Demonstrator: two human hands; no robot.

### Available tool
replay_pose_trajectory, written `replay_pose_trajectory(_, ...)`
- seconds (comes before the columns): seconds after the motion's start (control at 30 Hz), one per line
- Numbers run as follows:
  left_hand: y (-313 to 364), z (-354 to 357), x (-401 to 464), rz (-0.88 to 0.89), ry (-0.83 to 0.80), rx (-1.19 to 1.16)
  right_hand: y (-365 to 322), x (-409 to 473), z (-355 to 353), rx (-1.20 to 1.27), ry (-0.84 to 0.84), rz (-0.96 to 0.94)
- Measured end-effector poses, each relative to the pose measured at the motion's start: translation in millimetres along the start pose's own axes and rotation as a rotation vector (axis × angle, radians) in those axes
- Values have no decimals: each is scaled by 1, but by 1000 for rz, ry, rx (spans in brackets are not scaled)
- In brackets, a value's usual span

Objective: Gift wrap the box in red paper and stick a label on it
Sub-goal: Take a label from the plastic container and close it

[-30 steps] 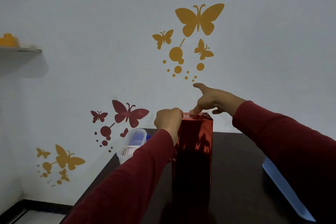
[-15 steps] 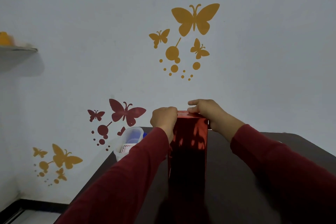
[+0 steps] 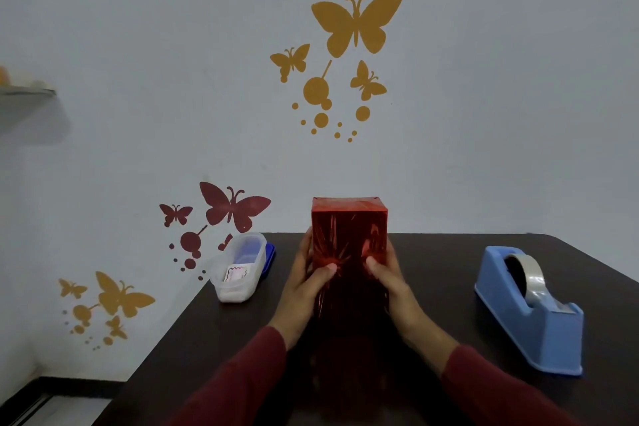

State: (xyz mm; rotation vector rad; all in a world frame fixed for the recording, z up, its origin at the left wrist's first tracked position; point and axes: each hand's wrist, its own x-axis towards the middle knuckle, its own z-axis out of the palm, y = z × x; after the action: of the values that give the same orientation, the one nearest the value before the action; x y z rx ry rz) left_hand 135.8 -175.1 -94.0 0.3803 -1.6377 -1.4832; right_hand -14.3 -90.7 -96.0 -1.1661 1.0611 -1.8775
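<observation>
A tall box wrapped in shiny red paper point(image 3: 349, 235) stands upright on the dark table point(image 3: 432, 287), straight ahead of me. My left hand point(image 3: 304, 290) grips its left side, thumb across the front face. My right hand point(image 3: 389, 282) grips the right side the same way. The folded top end of the wrapping is closed and flat. A label with a wavy pink border point(image 3: 236, 275) lies inside a small clear tub to the left.
The clear plastic tub point(image 3: 238, 270) sits near the table's left corner with a blue lid point(image 3: 270, 256) behind it. A blue tape dispenser point(image 3: 529, 311) with a roll of clear tape stands at the right. A wall with butterfly stickers rises just behind the table.
Both hands came down from the top of the box to its sides. The view dropped, bringing the tape dispenser into sight at the right.
</observation>
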Motion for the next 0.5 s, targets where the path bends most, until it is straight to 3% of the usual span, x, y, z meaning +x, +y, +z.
replay_pose_trajectory(0.1,16,7,7,-114,46,-4,-11,4,1,122,103,123)
replay_pose_trajectory(0.27,22,22,15,-491,172,-65,-24,7,-1,-43,249,394)
replay_pose_trajectory(0.37,1,24,14,-532,267,32,-17,2,-6,-70,342,486)
replay_pose_trajectory(0.5,-13,23,17,-558,335,-14,-15,4,-10,-88,375,514)
